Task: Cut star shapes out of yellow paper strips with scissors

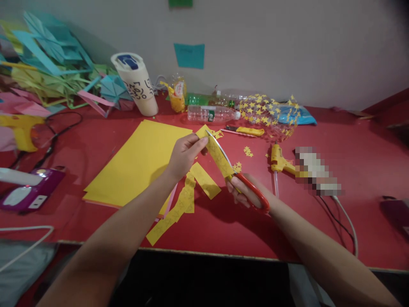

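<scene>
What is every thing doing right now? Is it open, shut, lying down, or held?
Scissors: open, held in right hand.
Yellow strip: held up by left hand, between the blades.
Yellow sheets: lying flat.
Clear bottle: lying down, capped.
Cup: upright, lidded.
Glue gun: lying down.

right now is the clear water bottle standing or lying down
Lying down: the water bottle rests on its side on the red table, cap pointing right.

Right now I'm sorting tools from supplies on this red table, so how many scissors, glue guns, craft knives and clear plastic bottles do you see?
Scissors, in the right hand: 1
Glue guns: 2
Craft knives: 1
Clear plastic bottles: 2
Total: 6
The left hand holds a yellow paper strip.
</scene>
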Motion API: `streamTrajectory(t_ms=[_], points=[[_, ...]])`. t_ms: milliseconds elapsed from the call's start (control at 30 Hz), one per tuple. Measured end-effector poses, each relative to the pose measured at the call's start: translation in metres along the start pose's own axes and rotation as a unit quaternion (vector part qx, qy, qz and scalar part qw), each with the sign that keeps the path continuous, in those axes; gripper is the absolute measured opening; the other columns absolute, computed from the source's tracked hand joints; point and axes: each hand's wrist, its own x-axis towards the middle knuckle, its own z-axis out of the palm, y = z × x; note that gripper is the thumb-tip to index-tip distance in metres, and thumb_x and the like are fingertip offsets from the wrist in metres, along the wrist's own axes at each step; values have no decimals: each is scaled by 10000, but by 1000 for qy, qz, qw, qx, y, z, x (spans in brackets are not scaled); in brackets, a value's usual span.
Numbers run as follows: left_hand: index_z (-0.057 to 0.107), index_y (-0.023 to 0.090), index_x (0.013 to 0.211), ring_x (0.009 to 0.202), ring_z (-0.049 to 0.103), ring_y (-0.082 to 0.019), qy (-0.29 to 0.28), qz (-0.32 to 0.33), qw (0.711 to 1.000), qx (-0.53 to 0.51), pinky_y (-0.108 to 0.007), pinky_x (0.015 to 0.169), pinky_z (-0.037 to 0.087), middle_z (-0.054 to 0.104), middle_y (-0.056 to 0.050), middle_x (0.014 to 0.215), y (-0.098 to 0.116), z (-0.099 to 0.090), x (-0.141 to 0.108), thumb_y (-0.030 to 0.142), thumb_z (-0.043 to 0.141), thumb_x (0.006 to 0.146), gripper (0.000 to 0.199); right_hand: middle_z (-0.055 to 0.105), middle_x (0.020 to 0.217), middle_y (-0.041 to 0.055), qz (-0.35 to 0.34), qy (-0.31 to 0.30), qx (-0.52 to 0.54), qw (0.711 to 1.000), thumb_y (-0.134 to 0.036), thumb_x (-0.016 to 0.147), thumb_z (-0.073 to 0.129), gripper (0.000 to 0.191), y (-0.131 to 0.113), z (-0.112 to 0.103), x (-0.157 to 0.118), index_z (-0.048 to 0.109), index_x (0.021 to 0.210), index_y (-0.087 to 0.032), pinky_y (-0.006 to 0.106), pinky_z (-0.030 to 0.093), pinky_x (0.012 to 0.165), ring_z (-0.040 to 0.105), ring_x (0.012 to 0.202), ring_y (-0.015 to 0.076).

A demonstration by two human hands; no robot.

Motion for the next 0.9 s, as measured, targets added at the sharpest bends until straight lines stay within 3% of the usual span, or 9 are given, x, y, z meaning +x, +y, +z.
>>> streamTrajectory(t_ms=[667,900], points=[[617,178,521,560,557,-97,-6,-15,1000,-16,-258,610,472,593,-7,549,-1,3,-1,286,570,787,291,329,337,-123,21,44,17,999,-741,755,477,536,8,10,0,466,645,-216,286,505,503,303,260,46],[626,174,560,558,562,-91,-26,-37,994,-101,-250,617,478,617,3,555,-12,1,2,338,631,762,260,327,348,-123,24,41,20,999,-696,792,475,500,11,10,-1,463,661,-214,293,511,528,311,276,53]])
